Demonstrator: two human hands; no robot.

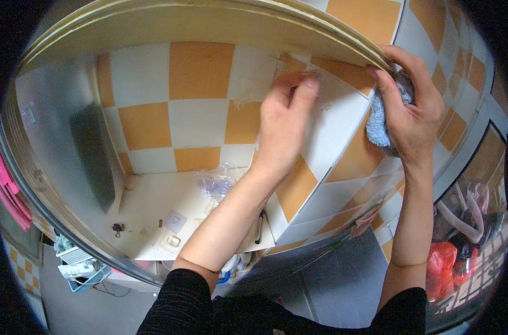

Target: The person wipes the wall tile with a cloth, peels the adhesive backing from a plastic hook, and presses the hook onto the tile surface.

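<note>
My left hand (pixel 284 120) is in front of the orange and white tiled wall (pixel 201 70), below the overhanging cream board (pixel 209 25). Its thumb and fingers are pinched together near the tiles, and I cannot make out what, if anything, is between them. My right hand (pixel 418 109) has a fluffy blue-grey cloth (pixel 379 125) in its palm, pressed against the tiled corner. Its thumb and fingertips touch the right end of the cream board. Patches of old residue (pixel 245 97) mark the wall beside my left hand.
On the white shelf (pixel 145 192) below lie a clear plastic bag (pixel 216 181), a black binder clip (pixel 117 229), a black pen (pixel 259 227) and small clear plastic pieces. A blue basket (pixel 89 276) stands at lower left, and red plastic bags (pixel 442 268) at lower right.
</note>
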